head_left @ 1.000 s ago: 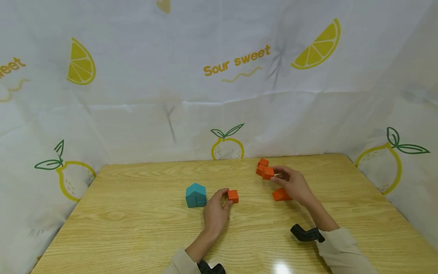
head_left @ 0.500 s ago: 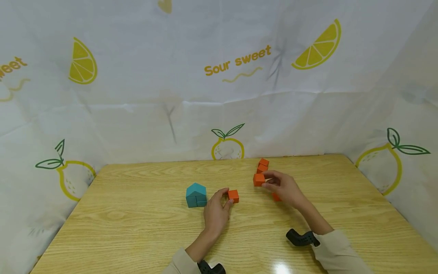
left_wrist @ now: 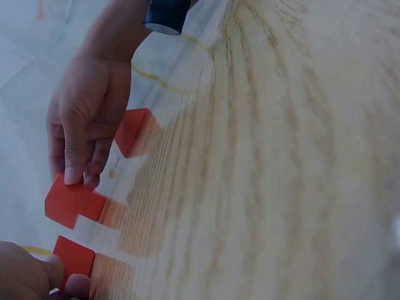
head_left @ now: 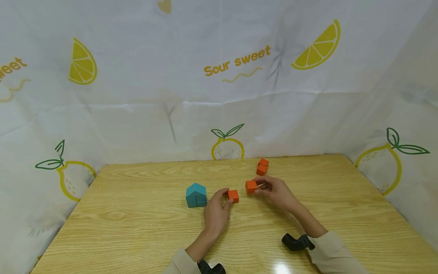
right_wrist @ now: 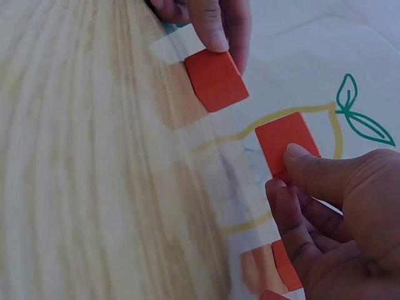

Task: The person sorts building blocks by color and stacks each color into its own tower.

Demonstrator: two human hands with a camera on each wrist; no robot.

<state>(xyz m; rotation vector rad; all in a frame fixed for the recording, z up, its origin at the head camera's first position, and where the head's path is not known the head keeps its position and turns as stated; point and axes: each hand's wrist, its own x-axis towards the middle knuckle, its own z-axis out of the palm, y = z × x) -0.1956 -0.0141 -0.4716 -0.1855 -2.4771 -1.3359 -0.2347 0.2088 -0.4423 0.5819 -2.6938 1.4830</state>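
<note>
Left hand is resting low at the table, thumb and fingertips gripping an orange cube from its sides; the cube is sitting on the wood, near the middle of the far half. Right hand is pinching a second orange block between thumb and fingers; the wrist views are showing it held just off the surface. This block is hanging to the right of the cube and slightly farther back, near it, a gap showing between them. Teal blocks are standing together under a peaked top piece, just left of the left hand. Two more orange blocks are lying close together beyond the right hand, toward the far edge; whether they are touching, cannot tell. Beige sleeves are covering both forearms, a black wrist device showing at each cuff. Behind the table a pale cloth is hanging, printed with lemons and "Sour sweet".
</note>
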